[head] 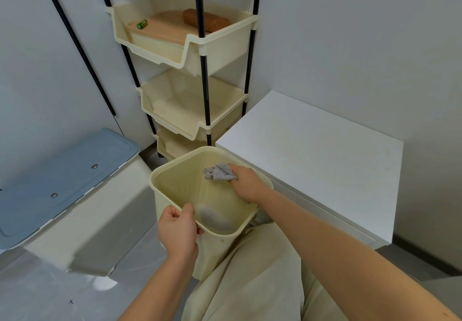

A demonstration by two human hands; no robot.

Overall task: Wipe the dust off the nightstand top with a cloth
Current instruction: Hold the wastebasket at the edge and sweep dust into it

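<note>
A white nightstand (315, 150) stands at the right against the wall, its flat top bare. Just left of it a cream plastic bin (175, 178) is held tilted above my lap. My left hand (178, 230) grips the bin's near rim. Over the bin's far right rim, my right hand (246, 183) holds a crumpled grey cloth (218, 172). A second grey piece, blurred, lies at the bottom of the bin (216, 218).
A cream tiered rack (200, 125) on black poles stands behind the bin; its top tray holds a brown block (205, 20) and a small green item (142, 24). A storage box with a blue lid (62, 178) sits on the floor at the left.
</note>
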